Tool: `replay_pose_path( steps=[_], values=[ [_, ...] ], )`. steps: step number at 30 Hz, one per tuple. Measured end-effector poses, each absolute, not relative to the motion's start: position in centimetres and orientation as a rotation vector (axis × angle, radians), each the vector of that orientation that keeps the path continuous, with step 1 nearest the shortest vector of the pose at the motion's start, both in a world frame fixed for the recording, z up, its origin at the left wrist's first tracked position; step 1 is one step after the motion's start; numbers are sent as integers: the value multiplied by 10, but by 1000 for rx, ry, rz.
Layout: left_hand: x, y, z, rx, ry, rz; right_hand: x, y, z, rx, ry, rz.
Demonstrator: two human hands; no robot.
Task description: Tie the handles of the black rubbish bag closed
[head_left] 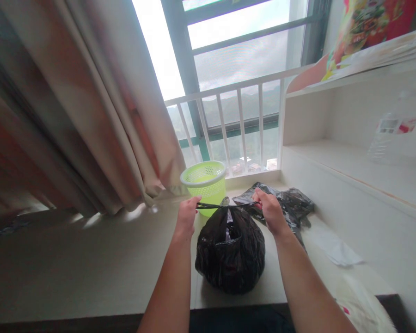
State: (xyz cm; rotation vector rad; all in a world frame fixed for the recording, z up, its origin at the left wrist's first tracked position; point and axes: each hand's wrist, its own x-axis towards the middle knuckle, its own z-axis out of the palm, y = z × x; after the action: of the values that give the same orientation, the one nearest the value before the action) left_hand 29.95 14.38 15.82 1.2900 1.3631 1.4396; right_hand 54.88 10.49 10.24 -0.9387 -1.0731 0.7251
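Note:
A full, rounded black garbage bag (230, 259) rests on the white surface in front of me, its neck gathered at the top. My left hand (187, 215) is closed on one end of the bag's drawstring, left of the neck. On the other side my right hand (268, 210) pinches the opposite end. Between them the black drawstring (213, 206) runs taut and nearly level across the top of the bag. Below the neck a small gap shows some of the contents, which I cannot make out.
Behind the bag stands a light green wastebasket (208, 185). Crumpled black plastic bags (294, 203) lie to the right, near a white paper sheet (336, 247). A shelf holds a clear plastic bottle (388, 134). Curtains (90, 101) hang left; a white railing (241, 125) fronts the window.

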Motion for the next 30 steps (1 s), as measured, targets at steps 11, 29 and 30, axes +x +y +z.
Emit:
replay_pose_path(
  steps=[11,29,30],
  values=[
    [292,150,148,1284,1403,1451,552,109,97,-989,-1005,740],
    [285,159,133,1154,1473,1479,561,122,78,-1081,-858,689],
    [284,160,131,1146,1476,1481,561,122,78,-1086,-853,692]
  ],
)
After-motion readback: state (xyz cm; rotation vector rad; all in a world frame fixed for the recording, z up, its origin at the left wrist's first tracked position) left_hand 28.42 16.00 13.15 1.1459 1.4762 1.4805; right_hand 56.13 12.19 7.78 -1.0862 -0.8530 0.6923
